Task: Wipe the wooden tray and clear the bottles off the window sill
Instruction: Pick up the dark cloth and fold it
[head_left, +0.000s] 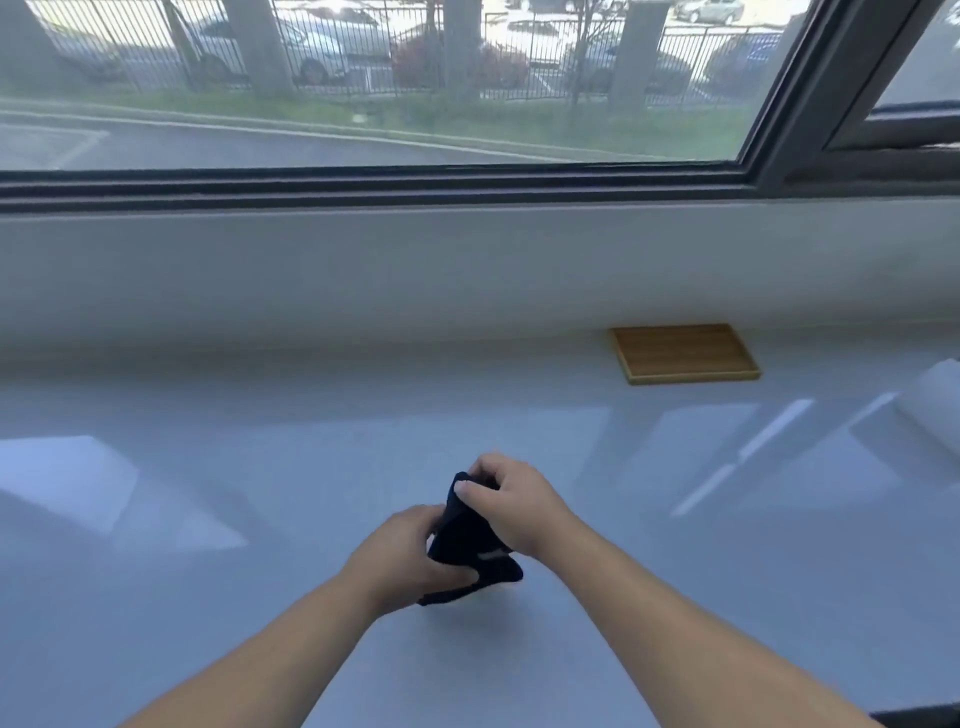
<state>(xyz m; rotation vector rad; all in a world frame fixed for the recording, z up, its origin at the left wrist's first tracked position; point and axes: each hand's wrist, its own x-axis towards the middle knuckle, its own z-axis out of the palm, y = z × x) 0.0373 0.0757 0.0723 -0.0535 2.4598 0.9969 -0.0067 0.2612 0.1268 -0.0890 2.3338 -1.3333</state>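
A dark navy cloth (467, 551) is bunched between both hands just above the glossy white sill (260, 519). My left hand (410, 556) grips its lower part and my right hand (506, 501) pinches its upper edge. A shallow wooden tray (683, 353) lies flat with nothing in it at the back right of the sill, against the white wall under the window, well away from my hands. No bottles are in view.
The dark window frame (363, 182) runs across the top, with a street, a fence and parked cars outside. The sill surface reflects the window. A dark edge (914, 716) shows at the bottom right corner.
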